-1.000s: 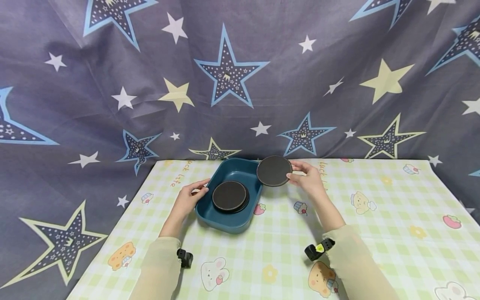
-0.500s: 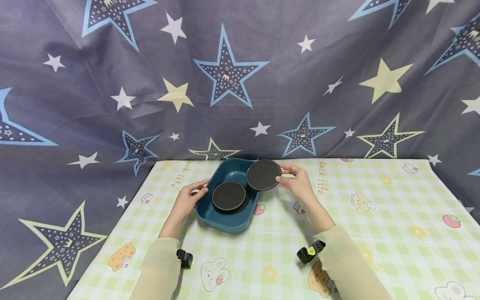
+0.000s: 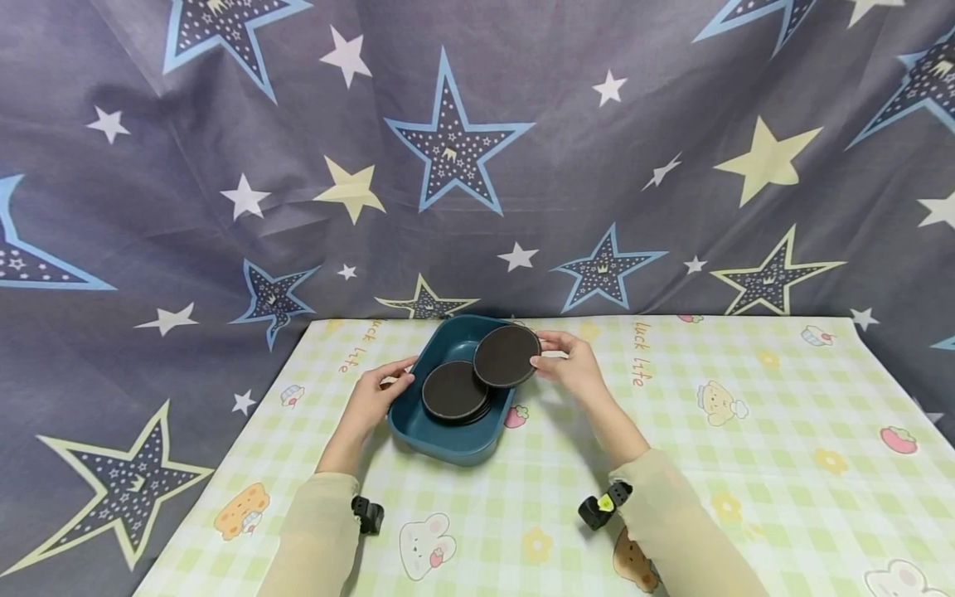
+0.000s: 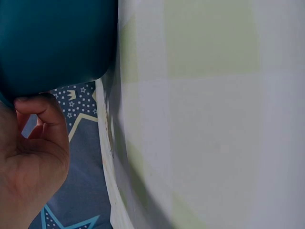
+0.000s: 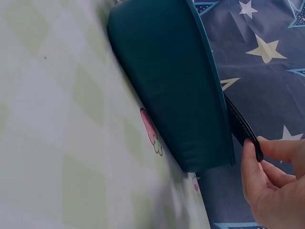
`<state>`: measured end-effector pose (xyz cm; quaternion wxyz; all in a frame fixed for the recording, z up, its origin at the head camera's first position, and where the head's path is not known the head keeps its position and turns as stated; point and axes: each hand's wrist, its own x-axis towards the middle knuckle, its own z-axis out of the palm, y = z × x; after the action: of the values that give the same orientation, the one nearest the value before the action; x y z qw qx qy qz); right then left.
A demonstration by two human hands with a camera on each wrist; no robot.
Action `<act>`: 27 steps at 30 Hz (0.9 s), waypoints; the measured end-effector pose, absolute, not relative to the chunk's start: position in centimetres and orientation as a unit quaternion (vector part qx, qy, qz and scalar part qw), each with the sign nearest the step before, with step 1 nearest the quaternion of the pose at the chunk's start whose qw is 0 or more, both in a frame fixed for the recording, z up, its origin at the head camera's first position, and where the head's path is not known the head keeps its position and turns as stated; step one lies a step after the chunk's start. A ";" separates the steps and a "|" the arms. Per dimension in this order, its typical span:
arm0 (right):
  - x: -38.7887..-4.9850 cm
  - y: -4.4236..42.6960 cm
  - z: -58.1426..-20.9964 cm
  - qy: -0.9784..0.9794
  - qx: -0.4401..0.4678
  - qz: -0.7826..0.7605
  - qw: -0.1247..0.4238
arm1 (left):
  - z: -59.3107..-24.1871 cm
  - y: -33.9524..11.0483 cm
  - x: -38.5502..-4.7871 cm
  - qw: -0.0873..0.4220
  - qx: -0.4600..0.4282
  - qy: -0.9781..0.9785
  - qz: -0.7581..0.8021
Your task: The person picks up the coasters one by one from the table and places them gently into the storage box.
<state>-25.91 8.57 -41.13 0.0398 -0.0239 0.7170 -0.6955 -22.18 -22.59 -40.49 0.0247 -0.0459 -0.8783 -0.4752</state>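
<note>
A deep teal plastic bin (image 3: 440,452) with rounded corners stands on the table. Inside it lies a stack of round black coasters (image 3: 455,390). My left hand (image 3: 373,394) holds the bin's left rim, thumb and fingers bent at its edge; in the left wrist view that hand (image 4: 40,148) meets the bin's wall (image 4: 52,43). With thumb and fingertips, my right hand (image 3: 574,365) pinches another black coaster (image 3: 506,355) by its right edge. This coaster hangs tilted over the bin's right rim and overlaps the stack from above. Stitching runs along its edge (image 5: 243,121) in the right wrist view.
A green checked tablecloth (image 3: 567,497) with cartoon prints covers the table. Behind the table's back edge hangs a dark curtain (image 3: 559,207) with a star pattern. The bin stands close to that back edge.
My right hand has moved left and slightly toward me, carrying its coaster from beside the bin to above the stack's right edge. The left hand and the bin have stayed in place.
</note>
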 end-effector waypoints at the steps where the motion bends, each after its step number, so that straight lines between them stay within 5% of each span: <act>1: -25.9 8.4 -41.1 0.715 -0.024 -0.698 0.041 | -40.9 -22.8 -22.4 0.024 -0.043 -0.878 -0.477; 8: -25.8 7.5 -41.1 0.708 -0.031 -0.704 0.054 | -43.8 -24.2 -24.2 0.033 -0.044 -0.877 -0.476; 27: -25.7 5.4 -40.1 0.738 -0.036 -0.669 0.080 | -43.8 -24.2 -24.1 0.033 -0.041 -0.885 -0.463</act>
<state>-25.69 5.40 -40.08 0.0803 -0.0363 0.7380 -0.6690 -24.10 -24.16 -43.77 0.0334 -0.0407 -0.8846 -0.4633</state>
